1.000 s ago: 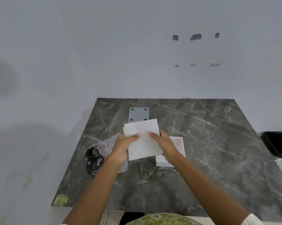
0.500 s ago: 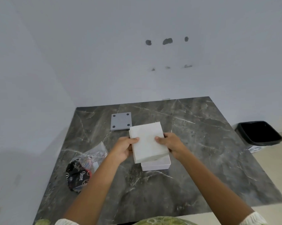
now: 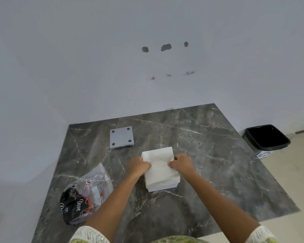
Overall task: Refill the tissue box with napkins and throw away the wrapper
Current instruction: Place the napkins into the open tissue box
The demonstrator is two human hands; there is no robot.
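Hands: two; left hand (image 3: pixel 139 164) and right hand (image 3: pixel 182 163) clamp one napkin stack (image 3: pixel 159 166)
Stack: atop one box (image 3: pixel 162 186)
Worktop (image 3: pixel 209 155): one wrapper (image 3: pixel 85 193), one lid (image 3: pixel 121 137)
Floor: one bin (image 3: pixel 267 137)

The napkin stack (image 3: pixel 159 165), held above the tissue box (image 3: pixel 162 186) a moment ago, now sits down on it, both hands (image 3: pixel 139 166) (image 3: pixel 182 163) pressing its sides, top sheet creased.
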